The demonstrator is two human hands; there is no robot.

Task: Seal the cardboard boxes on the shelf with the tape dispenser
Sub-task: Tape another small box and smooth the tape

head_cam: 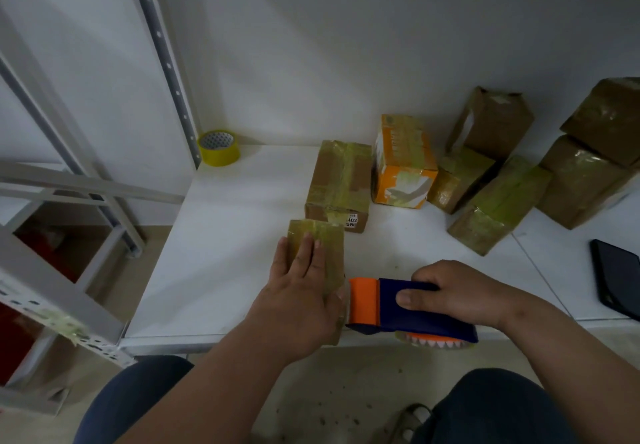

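Observation:
A small cardboard box [323, 236], covered in yellowish tape, stands near the front edge of the white shelf [225, 236]. My left hand [301, 288] lies flat on top of it with straight fingers. My right hand [453, 293] grips the blue and orange tape dispenser [377, 308], whose orange end touches the box's right side. The dispenser's toothed cutter points toward me, past the shelf edge.
Behind stand a taped brown box [341, 184], an orange box [403, 163] and several more brown boxes [502, 201] toward the right. A yellow tape roll [219, 147] sits by the shelf post [166, 59]. A dark tablet [618, 277] lies at the right.

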